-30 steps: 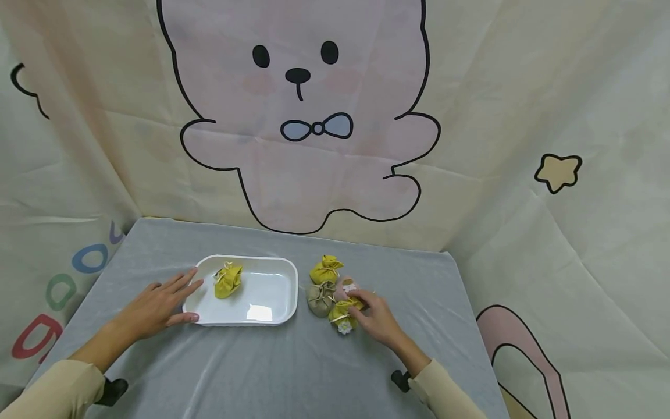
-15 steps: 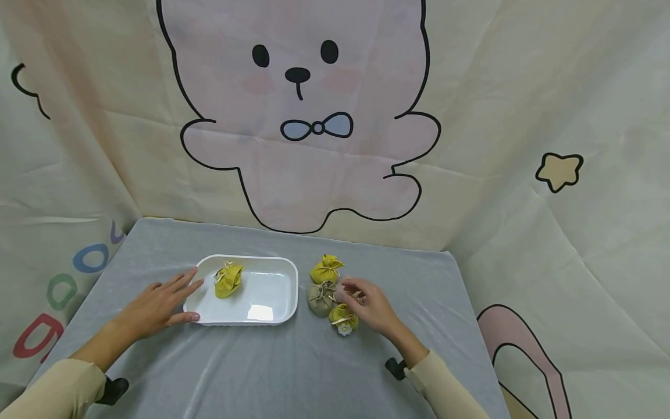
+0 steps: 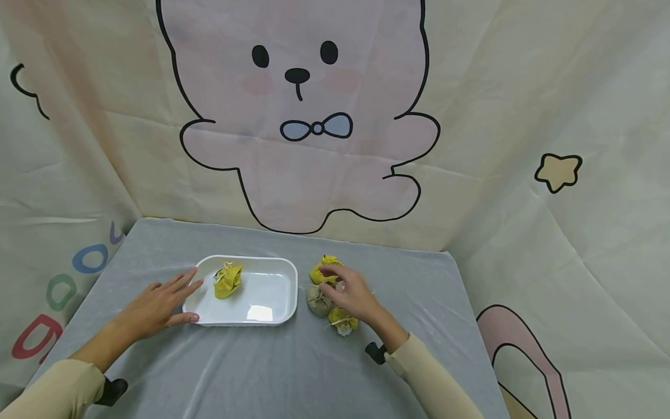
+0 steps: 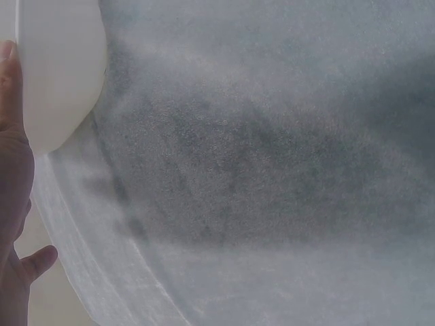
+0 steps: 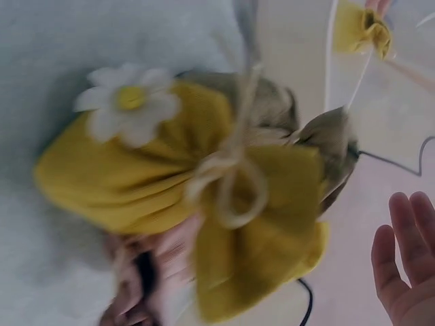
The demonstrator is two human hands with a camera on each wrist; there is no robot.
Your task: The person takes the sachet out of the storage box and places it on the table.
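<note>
My left hand (image 3: 157, 305) rests with spread, straight fingers on the left rim of a white tray (image 3: 269, 279). Inside that tray sits a yellow drawstring pouch (image 3: 228, 280). My right hand (image 3: 357, 294) is over a cluster of small pouches, its fingers apart and holding nothing. A yellow pouch (image 3: 316, 273) lies beyond its fingertips and a grey-green pouch (image 3: 317, 302) below them. Nearest the front is a yellow pouch (image 3: 342, 318) with a white flower, large in the right wrist view. A pink pouch (image 5: 178, 246) shows behind it there; in the head view the hand mostly hides it.
Grey cloth (image 3: 251, 372) covers the table. A fabric backdrop (image 3: 471, 116) with a printed bear rises behind it and along the sides. Black wrist cameras (image 3: 375, 352) are strapped at both sleeves.
My right hand has moved left and away from me, from the front yellow pouch across the pink one to the back yellow and grey-green pouches. The left hand stays on the tray.
</note>
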